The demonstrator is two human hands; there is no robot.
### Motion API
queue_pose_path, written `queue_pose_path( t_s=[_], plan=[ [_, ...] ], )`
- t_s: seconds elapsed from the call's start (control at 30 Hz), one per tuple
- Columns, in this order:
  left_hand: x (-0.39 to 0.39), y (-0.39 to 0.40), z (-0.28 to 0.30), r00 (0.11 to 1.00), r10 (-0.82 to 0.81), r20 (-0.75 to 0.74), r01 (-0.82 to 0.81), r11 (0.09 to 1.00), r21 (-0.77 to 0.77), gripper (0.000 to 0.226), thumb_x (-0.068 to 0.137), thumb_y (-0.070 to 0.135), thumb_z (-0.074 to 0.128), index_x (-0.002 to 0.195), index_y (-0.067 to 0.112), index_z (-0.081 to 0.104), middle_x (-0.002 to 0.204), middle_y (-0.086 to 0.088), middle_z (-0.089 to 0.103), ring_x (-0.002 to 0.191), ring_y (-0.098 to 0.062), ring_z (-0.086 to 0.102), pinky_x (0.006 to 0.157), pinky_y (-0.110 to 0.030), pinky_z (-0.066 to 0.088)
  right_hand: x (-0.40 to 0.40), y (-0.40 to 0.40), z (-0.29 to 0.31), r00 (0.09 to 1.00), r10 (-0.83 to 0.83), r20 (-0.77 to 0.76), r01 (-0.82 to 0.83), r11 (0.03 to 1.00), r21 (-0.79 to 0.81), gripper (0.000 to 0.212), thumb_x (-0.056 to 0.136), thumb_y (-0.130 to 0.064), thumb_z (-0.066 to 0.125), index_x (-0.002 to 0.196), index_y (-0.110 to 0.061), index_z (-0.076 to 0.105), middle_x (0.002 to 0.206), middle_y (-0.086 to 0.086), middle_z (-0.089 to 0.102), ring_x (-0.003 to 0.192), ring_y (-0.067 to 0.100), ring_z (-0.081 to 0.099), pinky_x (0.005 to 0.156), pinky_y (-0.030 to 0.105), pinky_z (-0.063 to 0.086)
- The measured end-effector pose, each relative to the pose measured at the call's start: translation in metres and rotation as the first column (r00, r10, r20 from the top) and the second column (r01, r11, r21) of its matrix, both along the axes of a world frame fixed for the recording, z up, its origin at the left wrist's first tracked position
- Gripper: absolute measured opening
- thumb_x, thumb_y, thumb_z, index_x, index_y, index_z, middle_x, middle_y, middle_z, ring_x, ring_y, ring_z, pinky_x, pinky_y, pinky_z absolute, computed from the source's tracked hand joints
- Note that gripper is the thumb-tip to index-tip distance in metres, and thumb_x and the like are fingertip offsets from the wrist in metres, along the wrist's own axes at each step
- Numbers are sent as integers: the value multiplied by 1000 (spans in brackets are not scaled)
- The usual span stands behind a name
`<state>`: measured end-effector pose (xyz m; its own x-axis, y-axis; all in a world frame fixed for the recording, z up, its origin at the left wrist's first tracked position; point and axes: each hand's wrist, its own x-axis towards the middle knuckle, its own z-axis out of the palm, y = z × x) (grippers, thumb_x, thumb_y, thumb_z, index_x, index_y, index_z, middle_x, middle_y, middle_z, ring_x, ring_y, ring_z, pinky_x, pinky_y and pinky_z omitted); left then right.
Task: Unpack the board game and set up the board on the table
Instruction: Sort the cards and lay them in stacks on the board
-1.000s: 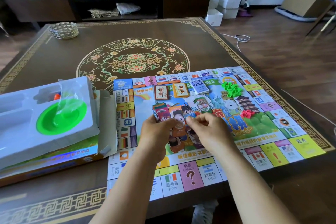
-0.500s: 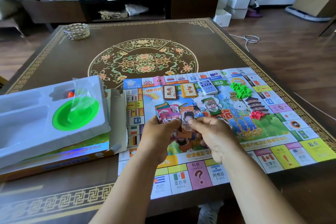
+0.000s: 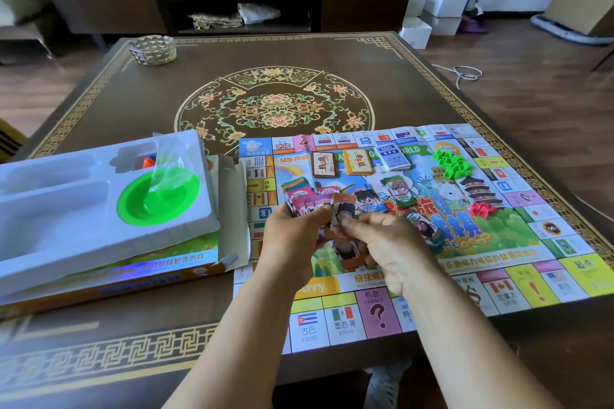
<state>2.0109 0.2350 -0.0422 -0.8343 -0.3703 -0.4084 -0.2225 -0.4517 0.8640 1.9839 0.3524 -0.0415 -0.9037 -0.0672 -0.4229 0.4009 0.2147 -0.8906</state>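
Observation:
The colourful game board lies unfolded on the near right part of the table. Over its middle, my left hand grips a fanned stack of paper play money. My right hand pinches one orange note at the edge of that stack. Three small card decks sit in a row near the board's far side. Beside them are a pile of green houses and a few red pieces. A green note lies on the board.
The open game box sits left of the board with a white plastic insert tray on it, holding a green dish, a clear bag and orange pieces. A glass ashtray stands at the table's far left.
The view has shifted a little to the left. My right hand has drawn an orange note sideways off the stack in my left hand; the pieces on the board have not moved.

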Motion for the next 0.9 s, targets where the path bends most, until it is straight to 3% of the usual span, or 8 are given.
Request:
queue_pose_path(
  t_s=[0.1, 0.23, 0.57, 0.63, 0.67, 0.73, 0.77, 0.9],
  plan=[
    [1, -5, 0, 1000, 20, 12, -20, 1000, -14, 18, 81, -2, 67, 96, 7, 62, 90, -15, 71, 75, -29, 65, 79, -45, 55, 0, 6, 6, 996, 9, -93, 3, 992, 128, 22, 77, -31, 76, 68, -15, 64, 65, 1, 64, 57, 11, 52, 52, 24, 35],
    [3, -11, -1, 999, 43, 18, -43, 999, -12, 18, 80, -3, 67, 91, 10, 62, 80, -9, 70, 62, -19, 66, 62, -33, 56, 2, 11, 1, 976, 153, -154, -80, 912, 403, 27, 78, -35, 74, 71, -10, 67, 77, 10, 73, 69, 22, 64, 65, 31, 49],
    [5, -15, 0, 1000, 21, 22, -21, 1000, -21, 17, 80, -4, 67, 89, 10, 61, 82, -9, 70, 65, -21, 67, 57, -29, 56, 5, -3, -8, 920, 372, -122, -125, 575, 808, 29, 82, -43, 64, 94, -18, 55, 93, 1, 64, 85, 24, 58, 64, 28, 36],
    [6, -12, 1, 1000, 1, 12, -1, 1000, -15, 17, 80, -4, 67, 90, 9, 61, 82, -10, 70, 64, -21, 66, 57, -30, 57, 4, -2, -5, 919, 360, -163, -107, 625, 773, 26, 81, -43, 65, 90, -21, 55, 90, -2, 63, 83, 22, 59, 63, 29, 37],
    [6, -11, 1, 1000, -7, 9, 7, 1000, -9, 17, 80, -3, 68, 91, 8, 62, 82, -11, 70, 63, -21, 66, 56, -29, 57, 4, -2, -2, 924, 324, -204, -102, 722, 684, 23, 81, -43, 66, 86, -22, 56, 86, -4, 64, 80, 20, 60, 62, 29, 39],
    [6, -7, 1, 1000, -25, 11, 25, 1000, 3, 17, 80, -2, 69, 94, 5, 63, 84, -13, 71, 65, -22, 67, 56, -28, 56, 6, -4, 4, 951, 207, -229, -120, 931, 344, 19, 82, -39, 68, 79, -21, 62, 81, -3, 68, 76, 16, 63, 64, 27, 45],
    [5, -6, 1, 999, -34, 10, 34, 999, 2, 16, 80, -2, 69, 93, 5, 64, 84, -13, 72, 66, -22, 68, 58, -28, 56, 7, -5, 5, 964, 167, -207, -130, 975, 182, 17, 83, -34, 68, 77, -19, 64, 81, 0, 70, 76, 16, 64, 67, 27, 48],
    [6, -2, 0, 998, -66, 2, 66, 998, 18, 13, 81, -1, 68, 93, 3, 66, 82, -13, 71, 65, -21, 67, 56, -25, 56, 6, -6, -2, 986, 105, -125, -103, 994, 23, 10, 83, -23, 69, 76, -16, 67, 82, 3, 72, 81, 19, 65, 77, 34, 52]
  ],
)
